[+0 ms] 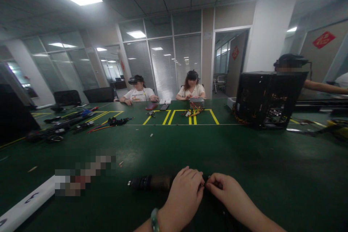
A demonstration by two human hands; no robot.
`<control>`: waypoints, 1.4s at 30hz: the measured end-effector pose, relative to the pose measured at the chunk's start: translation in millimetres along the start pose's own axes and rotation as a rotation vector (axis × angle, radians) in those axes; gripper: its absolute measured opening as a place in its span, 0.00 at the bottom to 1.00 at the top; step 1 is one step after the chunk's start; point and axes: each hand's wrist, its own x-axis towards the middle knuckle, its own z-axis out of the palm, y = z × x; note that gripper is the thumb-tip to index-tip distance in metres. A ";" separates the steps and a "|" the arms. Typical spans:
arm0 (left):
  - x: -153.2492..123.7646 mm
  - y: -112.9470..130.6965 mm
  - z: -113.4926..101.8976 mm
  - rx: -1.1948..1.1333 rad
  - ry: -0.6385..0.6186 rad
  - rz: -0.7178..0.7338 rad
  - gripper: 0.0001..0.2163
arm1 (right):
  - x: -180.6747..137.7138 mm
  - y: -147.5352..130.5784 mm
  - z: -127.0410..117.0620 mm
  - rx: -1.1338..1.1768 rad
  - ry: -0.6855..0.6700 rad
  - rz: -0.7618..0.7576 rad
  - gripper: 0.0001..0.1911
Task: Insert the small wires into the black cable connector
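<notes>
A dark power tool that looks like a drill lies on the green table in front of me, its metal-tipped, ringed end pointing left. My left hand is wrapped over the tool's body and hides much of it. Close by at the tool's right end, my right hand has thumb and forefinger pinched together. Whatever is between those fingertips is too small and dark to make out. A dark part of the tool runs down beneath my right wrist. There is a green bangle on my left wrist.
A long white piece with dark marks lies at left, its far end blurred out. Cables and dark parts lie beyond it. A black computer case stands at right. Two people sit opposite; another is behind the case.
</notes>
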 end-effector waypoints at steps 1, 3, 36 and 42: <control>-0.1 -0.2 0.4 0.001 0.002 0.007 0.07 | 0.0 -0.1 -0.1 0.007 -0.004 -0.004 0.09; -0.5 -0.8 0.9 -0.005 0.007 0.021 0.07 | -0.2 -1.1 -0.7 0.014 -0.018 -0.007 0.09; 1.3 2.7 -8.2 -0.010 -0.031 -0.007 0.06 | -1.0 -6.3 -4.1 -0.012 -0.030 -0.009 0.09; 1.3 3.2 -10.3 -0.013 -0.028 0.011 0.06 | -0.4 -4.9 -4.9 0.013 -0.045 -0.030 0.09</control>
